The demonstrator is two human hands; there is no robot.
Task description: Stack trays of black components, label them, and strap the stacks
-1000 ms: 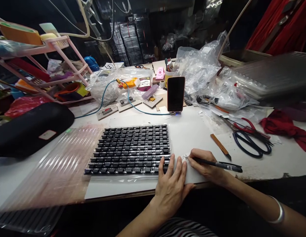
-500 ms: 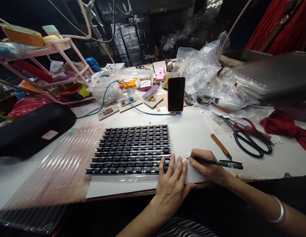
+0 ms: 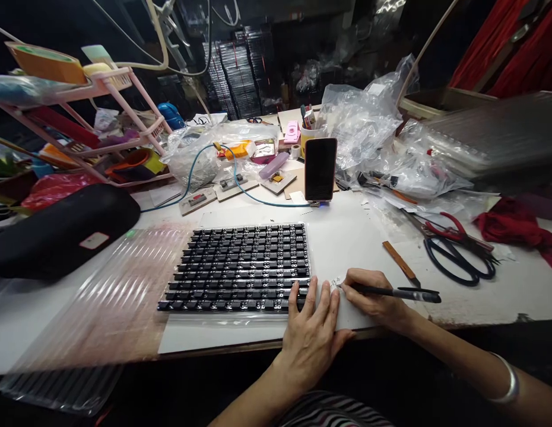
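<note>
On the white tabletop [image 3: 347, 237], the tray of black components [image 3: 243, 267] is lying with its long side running left to right, while the left hand [image 3: 309, 332], fingers slightly spread, is resting across its near right corner, probably steadying it. The right hand [image 3: 376, 296] is pinching the black pen [image 3: 405, 293] near its tip, seemingly for control, its long axis running left-right and its tip pointing left at small marks [image 3: 335, 283].

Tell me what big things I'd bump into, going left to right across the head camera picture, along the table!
Black case → rows of black circuit boards → left hand with fingers spread → right hand holding a black pen → dark-blue-handled scissors → red cloth.
</note>
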